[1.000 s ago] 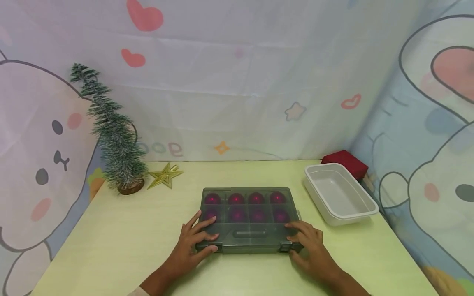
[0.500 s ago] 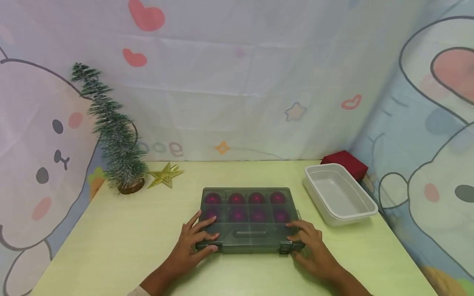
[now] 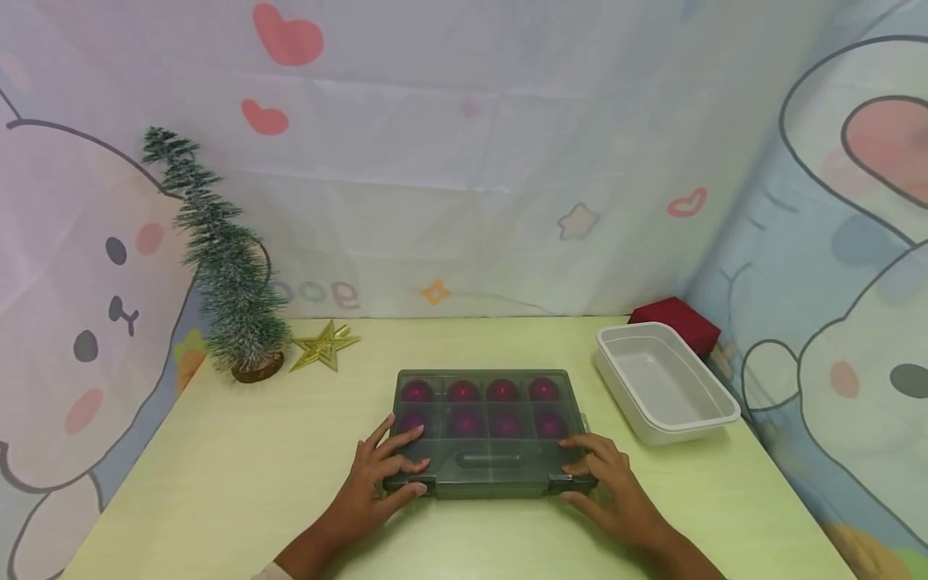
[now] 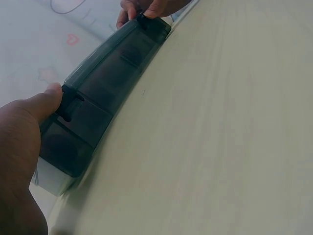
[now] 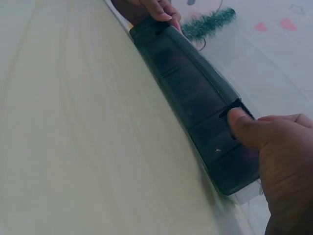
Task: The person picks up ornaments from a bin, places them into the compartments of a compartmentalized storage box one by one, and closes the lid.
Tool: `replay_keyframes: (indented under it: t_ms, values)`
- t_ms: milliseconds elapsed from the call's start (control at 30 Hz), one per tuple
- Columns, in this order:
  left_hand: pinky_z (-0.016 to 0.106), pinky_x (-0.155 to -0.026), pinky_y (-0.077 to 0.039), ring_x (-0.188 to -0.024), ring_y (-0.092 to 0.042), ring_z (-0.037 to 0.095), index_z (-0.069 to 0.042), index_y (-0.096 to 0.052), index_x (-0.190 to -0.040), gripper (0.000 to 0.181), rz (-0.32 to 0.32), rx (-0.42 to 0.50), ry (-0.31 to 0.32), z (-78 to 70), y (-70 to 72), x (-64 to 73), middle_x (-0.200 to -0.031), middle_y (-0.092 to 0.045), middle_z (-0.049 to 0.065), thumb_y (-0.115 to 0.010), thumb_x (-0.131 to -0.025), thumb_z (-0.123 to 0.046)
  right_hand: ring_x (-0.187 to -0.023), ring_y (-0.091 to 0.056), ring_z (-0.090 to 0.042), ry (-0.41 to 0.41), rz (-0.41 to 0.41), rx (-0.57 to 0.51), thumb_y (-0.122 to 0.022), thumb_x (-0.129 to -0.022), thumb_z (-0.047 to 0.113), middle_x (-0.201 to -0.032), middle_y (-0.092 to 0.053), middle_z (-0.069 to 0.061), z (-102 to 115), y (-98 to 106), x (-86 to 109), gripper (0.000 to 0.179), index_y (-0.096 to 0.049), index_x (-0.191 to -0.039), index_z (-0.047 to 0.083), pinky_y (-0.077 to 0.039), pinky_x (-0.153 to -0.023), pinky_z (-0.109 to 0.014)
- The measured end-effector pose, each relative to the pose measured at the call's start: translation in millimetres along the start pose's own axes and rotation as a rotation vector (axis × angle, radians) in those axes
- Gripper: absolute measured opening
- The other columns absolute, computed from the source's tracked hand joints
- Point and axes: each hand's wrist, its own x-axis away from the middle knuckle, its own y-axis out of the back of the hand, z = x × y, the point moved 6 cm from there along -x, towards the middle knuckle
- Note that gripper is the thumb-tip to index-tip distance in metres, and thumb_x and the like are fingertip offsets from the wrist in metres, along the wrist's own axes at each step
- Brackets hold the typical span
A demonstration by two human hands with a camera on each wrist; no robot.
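A translucent dark grey compartment case (image 3: 489, 459) lies flat on the table with its lid down. Several red and purplish balls (image 3: 503, 391) show through the lid in two rows. My left hand (image 3: 370, 483) grips the case's near left corner, fingers spread on the lid and thumb by the left latch (image 3: 428, 484). At the near right corner my right hand (image 3: 609, 483) holds the case, fingertips on the lid, thumb low at the front. In the right wrist view the right thumb (image 5: 247, 127) presses at the right latch (image 5: 231, 115).
A small artificial pine tree (image 3: 232, 290) and a gold star (image 3: 326, 346) stand and lie at the back left. Right of the case sits a white plastic tub (image 3: 641, 403), with a dark red box (image 3: 676, 322) behind it. Printed cloth (image 3: 464, 161) backs the table.
My right thumb has shifted slightly left along the case's front. The right latch, which hung lower half a second ago, now sits closer to the front edge. My left hand stays put.
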Motion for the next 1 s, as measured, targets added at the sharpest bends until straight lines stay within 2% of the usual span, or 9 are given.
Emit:
replay_keyframes:
  t_ms: [100,267,433,567,733,900,1000]
  values:
    - [0.104,-0.102,-0.006,-0.17,-0.019,0.037,-0.032,-0.08,-0.118,0.023,-0.001,-0.008,-0.003,-0.6,0.8,0.1,-0.166,-0.057,0.006,-0.083,-0.098,-0.021,-0.147,-0.043,-0.009,-0.033,-0.01,-0.025,-0.092,-0.082,0.002,-0.146,-0.064,-0.006,-2.5,-1.3,0.3,0.043,-0.073,-0.111,0.026,-0.026,-0.106,-0.032]
    - [0.105,-0.101,-0.005,-0.169,-0.019,0.039,-0.031,-0.08,-0.119,0.024,0.002,-0.008,-0.002,-2.6,1.7,0.9,-0.165,-0.057,0.007,-0.084,-0.097,-0.023,-0.146,-0.044,-0.005,-0.08,-0.029,-0.07,-0.091,-0.084,0.0,-0.144,-0.066,-0.005,-6.0,-3.2,0.4,0.039,-0.075,-0.107,0.027,-0.026,-0.101,-0.038]
    - [0.104,-0.101,-0.004,-0.169,-0.019,0.039,-0.032,-0.08,-0.119,0.023,0.003,-0.006,0.019,-3.2,2.6,1.6,-0.166,-0.057,0.005,-0.084,-0.098,-0.024,-0.143,-0.049,-0.008,-0.054,-0.065,-0.064,-0.09,-0.082,-0.002,-0.139,-0.069,-0.008,-3.8,-3.6,-2.4,0.037,-0.076,-0.103,0.025,-0.027,-0.095,-0.038]
    - [0.104,-0.102,-0.004,-0.168,-0.02,0.043,-0.034,-0.08,-0.121,0.023,0.005,-0.023,0.029,-1.9,1.8,0.8,-0.167,-0.055,0.003,-0.082,-0.099,-0.026,-0.143,-0.052,-0.012,-0.046,-0.087,-0.049,-0.091,-0.081,-0.003,-0.14,-0.071,-0.011,-1.5,-3.4,-3.5,0.04,-0.077,-0.106,0.024,-0.03,-0.097,-0.038]
    - [0.103,-0.104,-0.003,-0.167,-0.02,0.049,-0.033,-0.079,-0.125,0.025,-0.006,-0.046,0.028,1.5,0.0,-3.3,-0.17,-0.052,0.003,-0.08,-0.101,-0.026,-0.147,-0.05,-0.014,-0.051,-0.1,-0.067,-0.09,-0.081,-0.006,-0.142,-0.07,-0.013,-2.1,-4.1,-7.1,0.041,-0.077,-0.11,0.021,-0.032,-0.098,-0.052]
    - [0.101,-0.108,-0.001,-0.168,-0.018,0.048,-0.031,-0.078,-0.13,0.028,-0.017,-0.056,0.043,4.8,0.0,-7.4,-0.172,-0.049,0.006,-0.078,-0.102,-0.027,-0.151,-0.049,-0.011,-0.077,-0.105,-0.072,-0.089,-0.083,-0.005,-0.143,-0.071,-0.014,-7.2,-6.5,-9.4,0.04,-0.079,-0.112,0.02,-0.033,-0.1,-0.055]
    - [0.1,-0.11,-0.002,-0.169,-0.019,0.047,-0.029,-0.078,-0.134,0.031,-0.04,-0.073,0.054,8.0,0.5,-10.3,-0.172,-0.048,0.008,-0.078,-0.102,-0.026,-0.151,-0.049,-0.012,-0.074,-0.111,-0.078,-0.088,-0.085,-0.005,-0.143,-0.071,-0.015,-7.5,-8.7,-13.5,0.038,-0.08,-0.115,0.017,-0.034,-0.102,-0.067]
